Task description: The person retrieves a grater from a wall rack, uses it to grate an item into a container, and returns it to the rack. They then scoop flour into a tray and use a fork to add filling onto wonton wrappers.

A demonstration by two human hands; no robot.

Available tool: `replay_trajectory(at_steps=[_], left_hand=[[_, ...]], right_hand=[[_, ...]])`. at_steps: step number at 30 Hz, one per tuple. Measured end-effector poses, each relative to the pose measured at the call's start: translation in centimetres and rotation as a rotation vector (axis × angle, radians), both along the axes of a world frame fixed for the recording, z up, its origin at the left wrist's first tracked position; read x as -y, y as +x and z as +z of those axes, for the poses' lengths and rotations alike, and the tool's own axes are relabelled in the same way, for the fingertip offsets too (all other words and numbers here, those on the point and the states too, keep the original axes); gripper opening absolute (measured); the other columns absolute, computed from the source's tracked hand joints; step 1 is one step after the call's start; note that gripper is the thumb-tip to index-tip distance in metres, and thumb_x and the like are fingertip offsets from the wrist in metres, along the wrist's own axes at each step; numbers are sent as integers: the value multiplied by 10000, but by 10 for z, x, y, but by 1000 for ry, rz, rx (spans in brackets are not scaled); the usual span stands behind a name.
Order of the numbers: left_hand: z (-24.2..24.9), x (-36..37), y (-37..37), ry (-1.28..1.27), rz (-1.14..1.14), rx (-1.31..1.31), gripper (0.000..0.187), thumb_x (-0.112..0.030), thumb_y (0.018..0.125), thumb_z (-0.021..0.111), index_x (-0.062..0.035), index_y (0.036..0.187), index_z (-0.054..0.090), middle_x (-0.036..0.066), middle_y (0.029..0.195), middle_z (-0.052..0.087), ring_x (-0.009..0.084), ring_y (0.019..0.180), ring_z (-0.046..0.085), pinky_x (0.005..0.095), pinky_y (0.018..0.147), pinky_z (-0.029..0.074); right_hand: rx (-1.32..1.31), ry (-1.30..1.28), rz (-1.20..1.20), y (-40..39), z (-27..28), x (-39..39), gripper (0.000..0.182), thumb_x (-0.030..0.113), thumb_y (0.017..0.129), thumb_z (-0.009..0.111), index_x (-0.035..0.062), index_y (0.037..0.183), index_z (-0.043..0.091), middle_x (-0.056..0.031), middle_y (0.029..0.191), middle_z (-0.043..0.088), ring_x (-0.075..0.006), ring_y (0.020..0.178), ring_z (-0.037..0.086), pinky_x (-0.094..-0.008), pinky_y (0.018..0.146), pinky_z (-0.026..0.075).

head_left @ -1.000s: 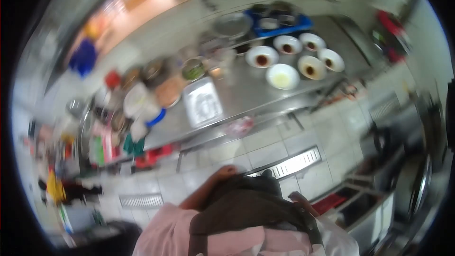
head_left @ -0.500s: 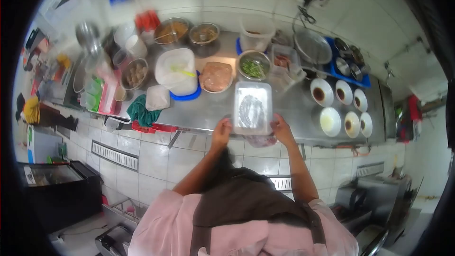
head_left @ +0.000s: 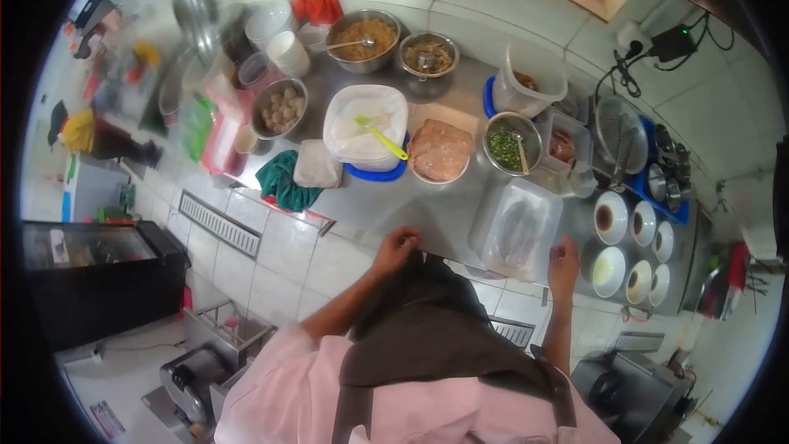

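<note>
A translucent rectangular plastic container (head_left: 536, 197) sits at the counter's front edge, with something pale and silvery showing in its bottom. My right hand (head_left: 564, 265) is beside its right front corner, fingers raised and slightly apart; whether it touches the rim is hard to tell. To the container's left, at the counter edge, my left hand (head_left: 398, 248) is loosely bent with nothing in it. Behind them are a bowl heaped with pinkish ground meat (head_left: 441, 150), a bowl of chopped greens (head_left: 503, 138) with a spoon, and a white tub (head_left: 366, 115) with a lime-green spatula on top.
Several small white bowls (head_left: 609, 271), most with dark sauce, stand on the right. A blue tray (head_left: 680, 212) holds metal cups. Meatballs (head_left: 283, 108), a green cloth (head_left: 286, 182) and metal bowls of food (head_left: 362, 39) are leftward. A person (head_left: 103, 136) is at far left.
The container has gone from between my raised hands down onto the counter. Both hands have let go and moved apart. My view has turned, shifting the counter items rightward.
</note>
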State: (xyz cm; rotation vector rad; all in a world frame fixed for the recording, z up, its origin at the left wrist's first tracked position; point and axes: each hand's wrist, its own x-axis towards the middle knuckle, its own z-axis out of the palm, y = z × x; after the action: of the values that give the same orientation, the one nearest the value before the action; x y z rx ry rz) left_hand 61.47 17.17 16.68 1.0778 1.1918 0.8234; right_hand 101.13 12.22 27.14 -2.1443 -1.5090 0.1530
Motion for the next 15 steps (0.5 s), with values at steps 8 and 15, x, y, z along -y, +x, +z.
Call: replay_trajectory(at_steps=[8, 15], left_hand=[[34, -14, -75, 58, 470, -157, 196, -68, 937, 506, 9, 1096, 590, 66, 943, 661, 139, 834, 636, 237, 681, 465], [53, -62, -132, 346, 394, -726, 371, -99, 793, 698, -66, 1149, 598, 114, 1182, 606, 277, 1123, 556, 385, 907, 452]], right_hand=[[-635, -312, 633, -113, 15, -94, 262, 90, 891, 619, 37, 1147, 598, -123, 830, 645, -230, 736, 628, -327, 700, 503], [-521, -502, 1031, -180, 7, -123, 304, 171, 898, 625, 52, 1176, 593, -126, 915, 663, -290, 862, 644, -386, 778, 507]])
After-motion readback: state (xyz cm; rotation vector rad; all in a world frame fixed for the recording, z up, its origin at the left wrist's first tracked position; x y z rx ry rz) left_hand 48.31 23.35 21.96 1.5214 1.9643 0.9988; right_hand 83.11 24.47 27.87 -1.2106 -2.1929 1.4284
